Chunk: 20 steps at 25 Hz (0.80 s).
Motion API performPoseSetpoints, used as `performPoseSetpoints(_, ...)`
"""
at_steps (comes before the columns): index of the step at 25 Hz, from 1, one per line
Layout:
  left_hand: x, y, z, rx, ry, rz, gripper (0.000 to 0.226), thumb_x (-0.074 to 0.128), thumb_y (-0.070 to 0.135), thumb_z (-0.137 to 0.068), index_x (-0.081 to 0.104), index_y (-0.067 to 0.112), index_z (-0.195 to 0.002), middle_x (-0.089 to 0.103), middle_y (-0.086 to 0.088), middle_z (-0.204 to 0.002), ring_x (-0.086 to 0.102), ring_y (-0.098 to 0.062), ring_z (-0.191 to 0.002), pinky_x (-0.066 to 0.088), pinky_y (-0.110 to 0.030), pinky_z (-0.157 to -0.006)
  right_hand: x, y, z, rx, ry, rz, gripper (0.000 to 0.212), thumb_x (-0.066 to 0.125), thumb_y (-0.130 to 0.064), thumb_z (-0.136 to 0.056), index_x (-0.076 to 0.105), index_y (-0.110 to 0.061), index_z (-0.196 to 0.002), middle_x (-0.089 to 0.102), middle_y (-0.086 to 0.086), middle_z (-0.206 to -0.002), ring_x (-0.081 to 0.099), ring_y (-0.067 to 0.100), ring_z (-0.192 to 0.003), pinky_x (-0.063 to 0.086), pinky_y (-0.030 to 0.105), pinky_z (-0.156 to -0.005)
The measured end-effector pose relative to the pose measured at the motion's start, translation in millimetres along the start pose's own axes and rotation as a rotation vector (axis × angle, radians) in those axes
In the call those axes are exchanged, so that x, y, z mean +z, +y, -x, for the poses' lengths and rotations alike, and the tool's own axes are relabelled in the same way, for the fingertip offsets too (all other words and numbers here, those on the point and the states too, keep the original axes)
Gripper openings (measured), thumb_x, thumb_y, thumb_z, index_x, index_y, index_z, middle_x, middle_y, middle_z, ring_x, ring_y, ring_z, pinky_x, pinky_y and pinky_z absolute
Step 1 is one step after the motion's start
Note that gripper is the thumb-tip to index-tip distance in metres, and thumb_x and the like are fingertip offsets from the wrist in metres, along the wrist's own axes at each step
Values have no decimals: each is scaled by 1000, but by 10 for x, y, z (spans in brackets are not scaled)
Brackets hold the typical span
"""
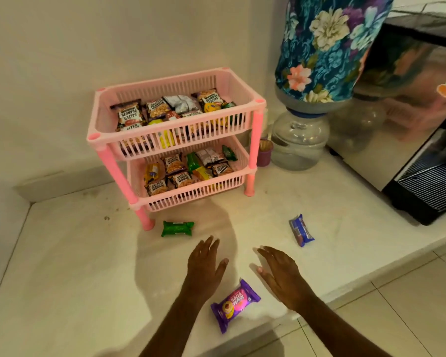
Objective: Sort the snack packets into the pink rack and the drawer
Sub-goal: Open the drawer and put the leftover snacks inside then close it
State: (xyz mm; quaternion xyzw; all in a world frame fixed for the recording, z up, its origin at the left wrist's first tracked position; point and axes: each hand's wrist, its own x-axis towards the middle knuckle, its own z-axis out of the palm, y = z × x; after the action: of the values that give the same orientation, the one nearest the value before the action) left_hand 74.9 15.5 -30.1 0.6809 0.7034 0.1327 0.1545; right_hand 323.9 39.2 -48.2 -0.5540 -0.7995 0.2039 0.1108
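Note:
A pink two-tier rack (257, 124) stands against the wall on the white counter, both tiers holding several snack packets. Three packets lie loose on the counter: a green one (177, 228) by the rack's front left leg, a blue one (301, 230) to the right, and a purple and pink one (235, 304) near the counter's front edge. My left hand (206, 265) and my right hand (280, 273) hover above the counter with straight fingers, holding nothing. The purple packet lies between my two wrists. No drawer is in view.
A clear water jar (299, 140) with a floral cloth cover (327, 45) stands right of the rack, with a small purple cup (265, 153) beside it. A black and silver appliance (428, 161) fills the right side. The counter (75, 279) drops to a tiled floor at the lower right.

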Motion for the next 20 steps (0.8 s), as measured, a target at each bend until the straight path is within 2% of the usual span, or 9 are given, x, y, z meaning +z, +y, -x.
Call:
performPoseSetpoints(5, 179, 613, -176, 117, -28, -14, 64, 33, 53, -104, 15, 29, -160, 11, 5, -169, 5, -18, -156, 9, -34, -125, -266, 487, 309, 136, 98, -1, 94, 1, -88, -81, 40, -36, -148, 45, -12, -153, 46, 9, -138, 38, 29, -113)
performPoseSetpoints(9, 483, 1343, -319, 231, -60, -37, 65, 35, 53, -103, 17, 28, -160, 13, 5, -168, 8, -18, -156, 14, -35, -126, -544, 963, 672, 257, 180, -52, 75, 11, -85, -87, 44, -40, -137, 49, -19, -141, 48, 3, -129, 37, 31, -107)
performPoseSetpoints(11, 644, 1664, -343, 312, -66, -34, 62, 38, 50, -103, 24, 27, -158, 20, 5, -167, 14, -20, -155, 19, -37, -124, -625, 1181, 818, 331, 216, -115, 67, 16, -84, -89, 43, -42, -134, 47, -22, -137, 46, 1, -126, 30, 32, -103)
performPoseSetpoints(14, 912, 2160, -360, 443, -39, -53, 52, 53, 39, -99, 45, 26, -149, 43, 5, -157, 37, -26, -146, 38, -41, -113, -691, 1565, 996, 442, 261, -223, 62, 26, -80, -92, 43, -41, -136, 46, -21, -136, 45, 3, -125, 25, 36, -102)
performPoseSetpoints(17, 1241, 2585, -448, 527, -71, -47, 50, 56, 30, -98, 49, 22, -146, 47, 1, -154, 39, -29, -144, 40, -43, -113, -747, 1895, 1072, 550, 258, -265, 58, 45, -64, -97, 40, -31, -144, 44, -11, -141, 44, 10, -131, 31, 42, -107)
performPoseSetpoints(20, 1578, 2818, -561, 527, -166, -103, 53, 42, 33, -104, 36, 19, -155, 30, -2, -164, 20, -27, -154, 27, -41, -123, -785, 2091, 1046, 661, 280, -422, 61, 63, -34, -97, 37, -13, -148, 43, 5, -144, 45, 23, -132, 39, 41, -111)
